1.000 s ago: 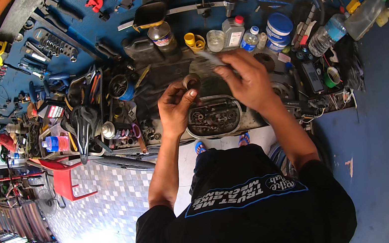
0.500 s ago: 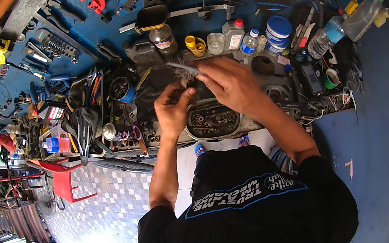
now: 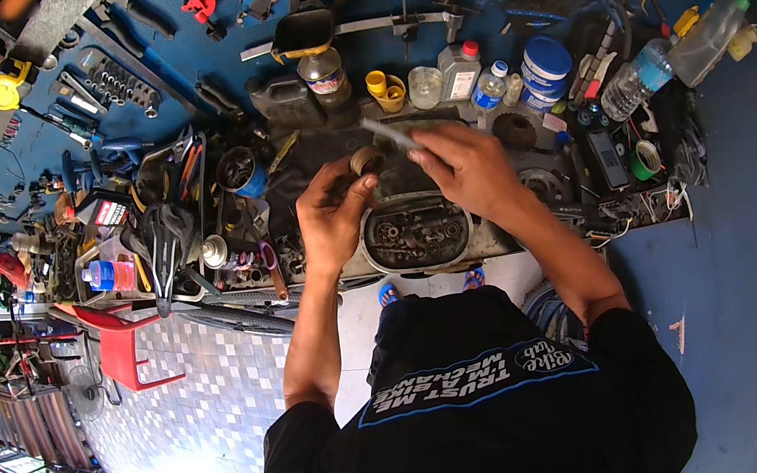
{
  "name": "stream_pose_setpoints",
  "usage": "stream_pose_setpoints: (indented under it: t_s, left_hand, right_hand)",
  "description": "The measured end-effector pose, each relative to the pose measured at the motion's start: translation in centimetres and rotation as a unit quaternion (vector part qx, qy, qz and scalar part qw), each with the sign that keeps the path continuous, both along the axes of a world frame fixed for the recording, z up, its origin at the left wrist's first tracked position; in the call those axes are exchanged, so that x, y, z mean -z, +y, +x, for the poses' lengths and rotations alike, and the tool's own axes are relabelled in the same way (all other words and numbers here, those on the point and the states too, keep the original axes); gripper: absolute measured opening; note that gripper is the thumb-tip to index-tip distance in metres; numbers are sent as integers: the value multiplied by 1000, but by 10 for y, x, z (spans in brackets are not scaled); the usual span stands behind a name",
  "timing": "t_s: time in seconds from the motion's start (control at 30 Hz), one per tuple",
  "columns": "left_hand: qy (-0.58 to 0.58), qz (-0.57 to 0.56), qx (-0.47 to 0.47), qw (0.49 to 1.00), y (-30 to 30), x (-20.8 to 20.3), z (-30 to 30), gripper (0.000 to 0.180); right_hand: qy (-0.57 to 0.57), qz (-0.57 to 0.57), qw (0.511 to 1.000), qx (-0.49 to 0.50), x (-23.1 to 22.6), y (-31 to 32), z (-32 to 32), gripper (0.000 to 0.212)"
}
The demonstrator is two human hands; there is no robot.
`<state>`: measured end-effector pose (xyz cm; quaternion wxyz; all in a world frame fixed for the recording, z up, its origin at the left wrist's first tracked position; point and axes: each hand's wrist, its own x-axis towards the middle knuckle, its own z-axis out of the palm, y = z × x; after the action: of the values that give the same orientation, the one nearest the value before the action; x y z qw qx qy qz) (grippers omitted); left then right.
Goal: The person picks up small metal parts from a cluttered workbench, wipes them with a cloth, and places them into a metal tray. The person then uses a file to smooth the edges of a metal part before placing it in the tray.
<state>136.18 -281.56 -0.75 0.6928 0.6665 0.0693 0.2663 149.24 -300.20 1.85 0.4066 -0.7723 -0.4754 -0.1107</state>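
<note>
My left hand (image 3: 330, 216) pinches a small brownish ring-shaped part (image 3: 366, 160) between thumb and fingers, above the workbench. My right hand (image 3: 468, 167) is closed round one end of a thin grey bar-shaped tool (image 3: 391, 134). The tool slants up and to the left, with its free end beyond the ring-shaped part and apart from it. Just below and between both hands, at the bench's near edge, sits an oval tray (image 3: 372, 255) with small metal parts in it. The exact kind of the tool and of the ring cannot be made out.
Along the bench's back stand a dark jerrycan (image 3: 282, 101), a yellow cup (image 3: 391, 96), a blue-and-white tub (image 3: 547, 64) and several bottles. A blue can (image 3: 242, 174) and a black bicycle saddle (image 3: 166, 244) lie left. Right are a toothed cog (image 3: 514, 130) and a phone (image 3: 607, 158).
My right hand has shifted slightly right and down with the grey tool, drawing it away from the ring-shaped part. The ring now shows more clearly in my left hand.
</note>
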Motion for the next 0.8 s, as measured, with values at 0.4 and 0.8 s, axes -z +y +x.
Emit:
stream_pose_setpoints:
  t_s: [0.4,0.8]
  left_hand:
    - [0,106,-15,994,-4,0,7,27]
    - [-3,209,-22,978,5,17,12,28]
  right_hand:
    - [39,15,997,66,28,-25,8,25]
    - [87,58,993,53,42,-35,15,23]
